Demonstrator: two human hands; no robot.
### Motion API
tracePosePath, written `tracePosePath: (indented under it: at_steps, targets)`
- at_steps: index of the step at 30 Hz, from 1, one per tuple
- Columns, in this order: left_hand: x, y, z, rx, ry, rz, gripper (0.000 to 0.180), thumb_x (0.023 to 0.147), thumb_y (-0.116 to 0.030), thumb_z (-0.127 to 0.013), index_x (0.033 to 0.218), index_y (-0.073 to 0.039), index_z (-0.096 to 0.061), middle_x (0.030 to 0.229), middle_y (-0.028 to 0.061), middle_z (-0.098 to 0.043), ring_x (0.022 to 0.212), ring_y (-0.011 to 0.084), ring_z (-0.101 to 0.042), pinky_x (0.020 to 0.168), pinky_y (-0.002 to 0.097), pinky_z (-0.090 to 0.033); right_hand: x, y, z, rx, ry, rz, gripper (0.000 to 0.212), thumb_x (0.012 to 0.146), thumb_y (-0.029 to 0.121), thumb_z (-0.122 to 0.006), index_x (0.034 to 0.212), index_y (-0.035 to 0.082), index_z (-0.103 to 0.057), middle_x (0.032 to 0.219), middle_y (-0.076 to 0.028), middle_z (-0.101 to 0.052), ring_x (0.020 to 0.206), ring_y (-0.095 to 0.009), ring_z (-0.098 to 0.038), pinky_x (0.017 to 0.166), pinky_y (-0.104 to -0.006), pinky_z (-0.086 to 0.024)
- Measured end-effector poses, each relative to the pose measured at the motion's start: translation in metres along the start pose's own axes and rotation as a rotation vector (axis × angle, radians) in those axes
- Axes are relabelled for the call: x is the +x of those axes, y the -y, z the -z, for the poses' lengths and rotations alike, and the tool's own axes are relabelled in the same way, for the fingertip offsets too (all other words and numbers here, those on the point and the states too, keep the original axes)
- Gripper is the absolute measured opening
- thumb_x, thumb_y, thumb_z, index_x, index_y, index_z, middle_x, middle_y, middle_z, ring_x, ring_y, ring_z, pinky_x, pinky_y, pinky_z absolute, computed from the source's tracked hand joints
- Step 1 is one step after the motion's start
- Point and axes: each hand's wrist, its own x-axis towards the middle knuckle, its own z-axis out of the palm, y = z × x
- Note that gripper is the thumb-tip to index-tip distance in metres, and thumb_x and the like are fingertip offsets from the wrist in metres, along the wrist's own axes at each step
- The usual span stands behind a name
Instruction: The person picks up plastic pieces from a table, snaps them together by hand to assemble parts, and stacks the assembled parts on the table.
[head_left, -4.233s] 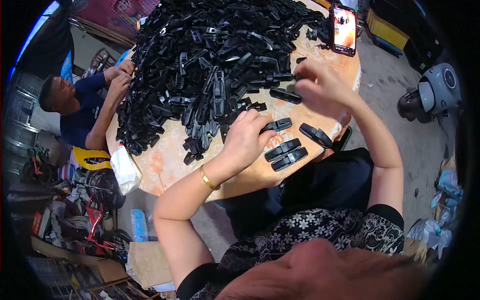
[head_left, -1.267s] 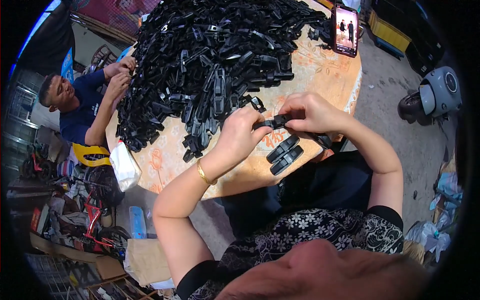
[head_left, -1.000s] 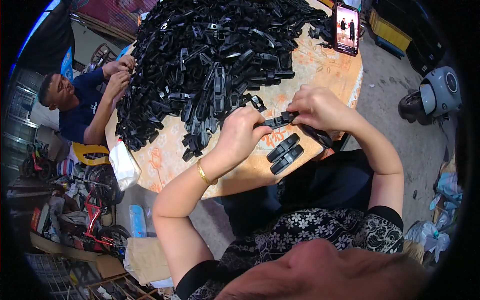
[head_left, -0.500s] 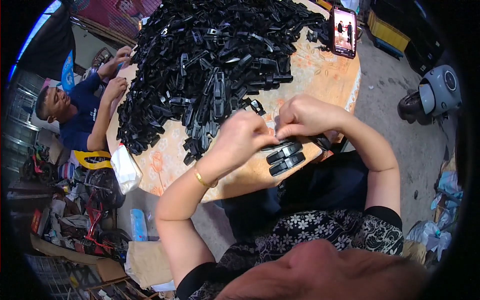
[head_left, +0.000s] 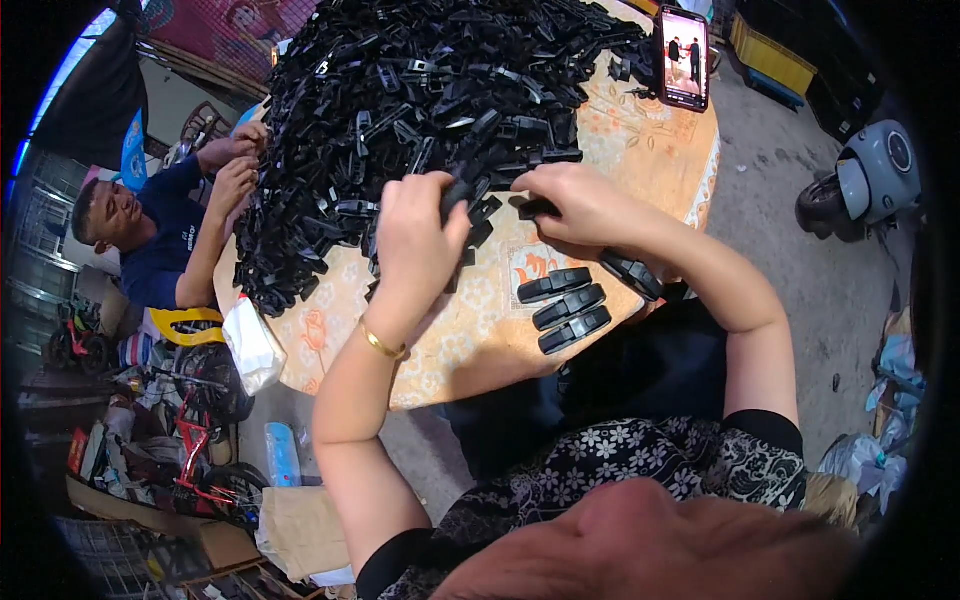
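A large heap of black plastic parts (head_left: pixel 370 110) covers much of the round table. At its near edge, my left hand (head_left: pixel 415 230) has its thumb and fingers closed about an elongated black plastic part (head_left: pixel 458 188). My right hand (head_left: pixel 580 203) is to the right of it, its fingers curled down over a small dark plastic part (head_left: pixel 536 208), mostly hidden by the hand. Below my right hand, three longish black plastic pieces (head_left: pixel 570 304) lie side by side near the table's front edge. One more black piece (head_left: pixel 632 274) rests under my right wrist.
A phone (head_left: pixel 685 58) stands upright at the far right of the flowered tablecloth (head_left: pixel 640 130). Across the heap at left, a co-worker (head_left: pixel 150 230) has both hands at the pile's edge. A white packet (head_left: pixel 252 345) hangs by the left rim. A grey scooter (head_left: pixel 878 180) is parked at right.
My hands have parted and moved up toward the heap, the left one leftward. A third black piece now shows in the row, where my fingers were together before.
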Motion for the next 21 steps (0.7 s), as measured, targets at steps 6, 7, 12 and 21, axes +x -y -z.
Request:
tracePosePath:
  at_steps: [6, 7, 12, 21]
  targets:
    - [-0.008, -0.032, -0.001, -0.165, 0.256, -0.443, 0.029, 0.075, -0.005, -0.068, 0.103, -0.005, -0.062, 0.101, 0.0118, -0.062, 0.092, 0.0302, -0.057, 0.08, 0.0396, -0.047, -0.025, -0.017, 0.02, 0.627, 0.075, -0.282, 0.036, 0.071, 0.014, -0.067, 0.105, 0.002, -0.066, 0.093, -0.017, -0.067, 0.088, -0.029, -0.065, 0.081, -0.0378, -0.051]
    - [-0.01, -0.034, -0.004, -0.179, 0.272, -0.474, 0.028, 0.072, -0.002, -0.067, 0.1, -0.005, -0.064, 0.103, 0.01, -0.062, 0.096, 0.0302, -0.057, 0.082, 0.0399, -0.048, -0.028, -0.018, 0.029, 0.435, 0.114, -0.187, 0.033, 0.071, 0.015, -0.068, 0.102, 0.002, -0.068, 0.093, -0.017, -0.067, 0.089, -0.03, -0.064, 0.081, -0.0381, -0.051]
    - [-0.017, -0.026, -0.017, -0.432, 0.375, -0.421, 0.02, 0.067, 0.005, -0.065, 0.087, -0.001, -0.063, 0.103, 0.0101, -0.063, 0.1, 0.0316, -0.059, 0.08, 0.0367, -0.051, -0.037, -0.015, 0.04, 0.052, 0.159, -0.121, 0.026, 0.073, 0.018, -0.069, 0.094, 0.002, -0.07, 0.091, -0.016, -0.065, 0.092, -0.033, -0.063, 0.08, -0.0406, -0.05]
    - [-0.012, -0.047, -0.007, -0.485, 0.246, 0.119, 0.017, 0.078, -0.009, -0.071, 0.082, 0.001, -0.058, 0.081, 0.0127, -0.054, 0.076, 0.0305, -0.055, 0.07, 0.0373, -0.047, -0.041, -0.017, 0.044, 0.018, -0.072, -0.089, 0.027, 0.073, 0.021, -0.074, 0.093, 0.004, -0.07, 0.088, -0.014, -0.064, 0.088, -0.033, -0.062, 0.076, -0.0407, -0.05]
